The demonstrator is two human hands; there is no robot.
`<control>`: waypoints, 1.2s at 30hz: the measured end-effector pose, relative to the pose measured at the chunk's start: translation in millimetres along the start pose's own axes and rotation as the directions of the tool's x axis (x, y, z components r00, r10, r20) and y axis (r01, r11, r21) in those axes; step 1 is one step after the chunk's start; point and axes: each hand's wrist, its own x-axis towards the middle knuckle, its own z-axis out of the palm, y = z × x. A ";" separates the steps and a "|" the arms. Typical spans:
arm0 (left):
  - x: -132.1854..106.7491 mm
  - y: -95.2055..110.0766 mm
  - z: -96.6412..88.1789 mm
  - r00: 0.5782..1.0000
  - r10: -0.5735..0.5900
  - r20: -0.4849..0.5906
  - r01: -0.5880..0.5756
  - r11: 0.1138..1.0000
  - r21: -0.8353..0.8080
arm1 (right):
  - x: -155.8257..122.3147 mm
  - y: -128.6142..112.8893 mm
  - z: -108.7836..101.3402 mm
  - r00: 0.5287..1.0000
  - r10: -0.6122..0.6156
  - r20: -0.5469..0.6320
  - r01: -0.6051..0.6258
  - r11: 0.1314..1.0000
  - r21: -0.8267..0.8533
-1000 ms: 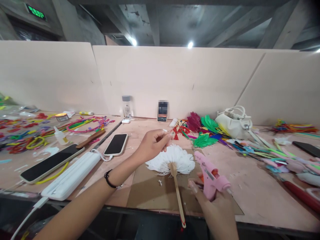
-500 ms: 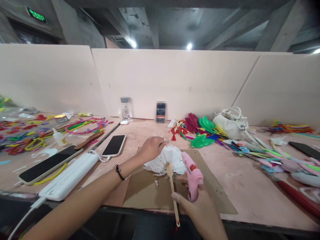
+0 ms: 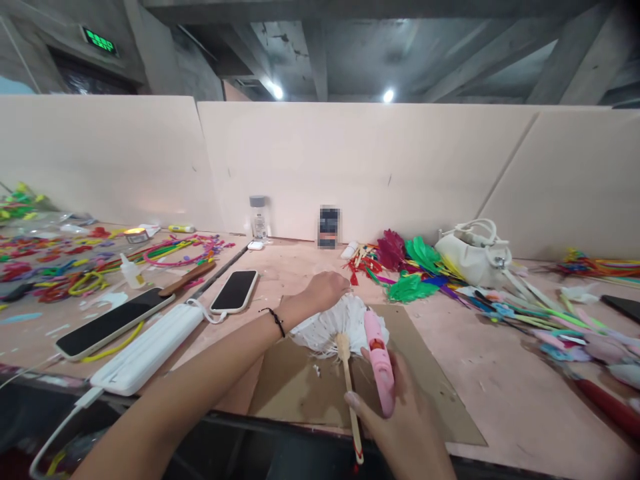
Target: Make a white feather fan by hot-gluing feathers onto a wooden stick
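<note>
A white feather fan [image 3: 320, 331] with a wooden handle [image 3: 352, 407] lies on a sheet of brown cardboard [image 3: 290, 390], its handle pointing towards me. My right hand [image 3: 400, 407] is closed around a pink glue gun [image 3: 381, 373], which overlaps the fan's right side; its thumb lies close to the handle. Across the fan's top edge reaches my left hand [image 3: 327, 290], with a dark cord bracelet on its wrist. Its fingers are bent and pinched together at the upper feathers. What they hold is too small or hidden to make out.
Two phones [image 3: 235, 291] and a white power strip [image 3: 150, 347] lie left. Coloured feathers [image 3: 413, 288], a white handbag [image 3: 475, 257] and pipe cleaners are on the right. A lit candle tin [image 3: 136, 235] burns at far left. A bottle [image 3: 259, 220] stands by the partition.
The camera view has turned slightly left. The glue gun now slants the other way, its rear end lower and turned towards me. My left hand stays at the fan's upper edge.
</note>
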 end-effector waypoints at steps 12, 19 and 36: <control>2.2 -11.7 36.6 1.000 -0.005 -0.002 0.005 1.000 0.013 | -3.8 0.2 3.4 0.998 0.036 -0.053 -0.035 0.999 0.020; 4.7 -6.7 33.6 1.000 0.005 0.030 -0.007 0.999 0.054 | -1.7 -3.7 -3.6 0.999 0.027 0.027 -0.028 0.998 0.053; 7.1 -11.8 41.7 0.992 0.121 -0.037 -0.117 0.988 0.105 | -4.7 3.1 6.5 0.997 -0.049 -0.060 0.048 0.999 -0.015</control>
